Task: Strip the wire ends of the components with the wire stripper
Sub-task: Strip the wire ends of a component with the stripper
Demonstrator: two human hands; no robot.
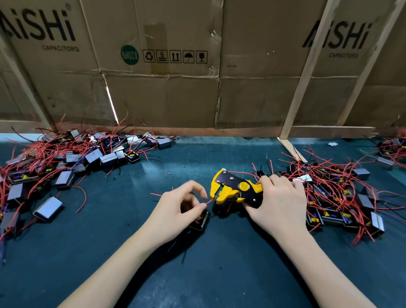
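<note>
Two bare hands meet mid-table: the right hand (279,203) grips a yellow-and-black wire stripper (236,190); at its nine o'clock, the left hand (178,208) pinches a thin red wire (210,201) of a small black component (200,220) into its jaws.

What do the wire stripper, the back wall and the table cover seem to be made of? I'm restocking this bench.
Wire stripper: glossy yellow moulded plastic with matte black plates, probably metal, held by shiny screws.
Back wall: brown corrugated cardboard, creased, stapled and printed, braced by pale wooden battens.
Table cover: dark teal mat, slightly sheeny; probably rubber or vinyl.
</note>
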